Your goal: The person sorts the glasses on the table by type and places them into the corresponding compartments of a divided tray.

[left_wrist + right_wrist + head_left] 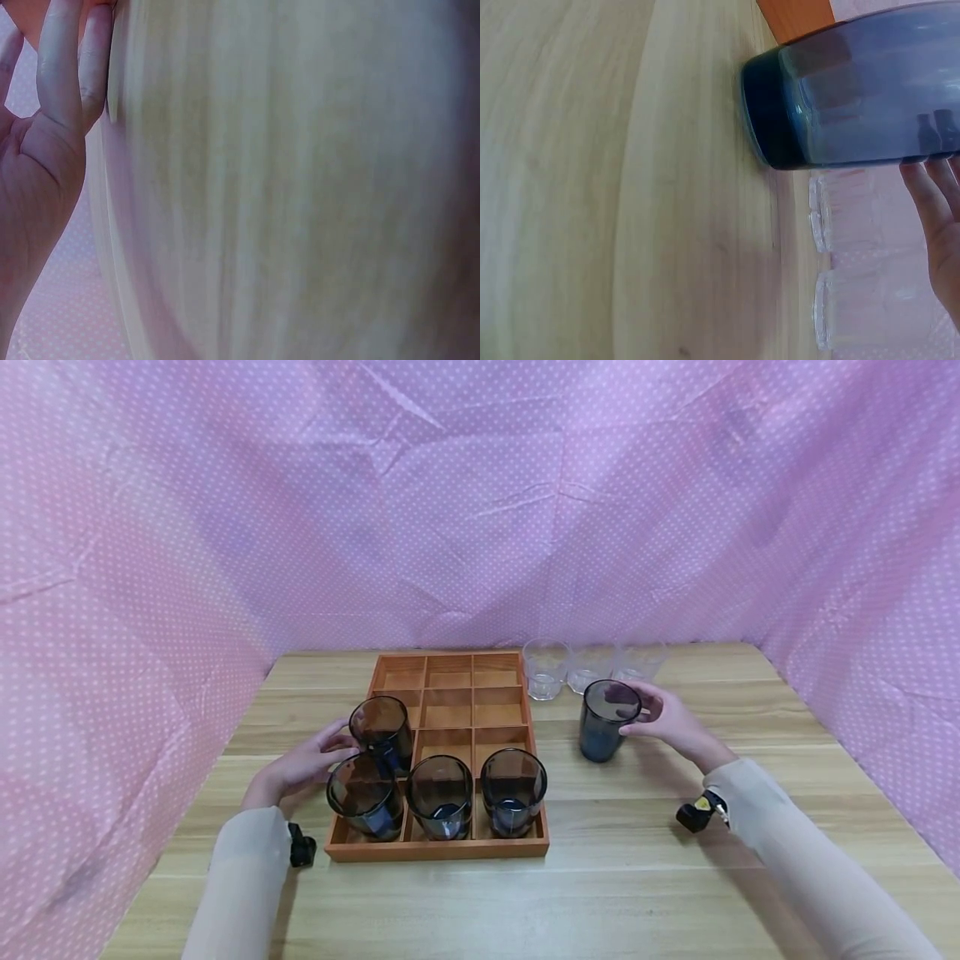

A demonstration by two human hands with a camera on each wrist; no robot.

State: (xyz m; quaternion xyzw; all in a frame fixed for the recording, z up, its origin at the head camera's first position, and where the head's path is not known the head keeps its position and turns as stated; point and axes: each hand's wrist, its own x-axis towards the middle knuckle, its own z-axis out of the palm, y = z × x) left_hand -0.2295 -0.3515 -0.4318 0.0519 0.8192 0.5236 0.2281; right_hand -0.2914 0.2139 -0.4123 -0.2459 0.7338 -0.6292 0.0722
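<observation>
My right hand (660, 722) grips a dark tinted glass (602, 727) from its right side, the thumb and fingers near its rim. The glass stands roughly upright right of a wooden compartment tray (442, 852); the right wrist view shows its thick base (769, 112) close to the tabletop. My left hand (311, 764) rests at the tray's left side, beside a dark glass (381, 731) in the second row from the front. In the left wrist view, its fingers (60, 67) are mostly straight against the tray's edge. The front row holds three more dark glasses, left (365, 797), middle (440, 797) and right (513, 793).
Clear glasses stand in a row behind the held glass: left (545, 668), middle (590, 668) and right (637, 662). The wooden table (600, 893) bears everything. A pink dotted cloth (480, 527) hangs at the back and sides.
</observation>
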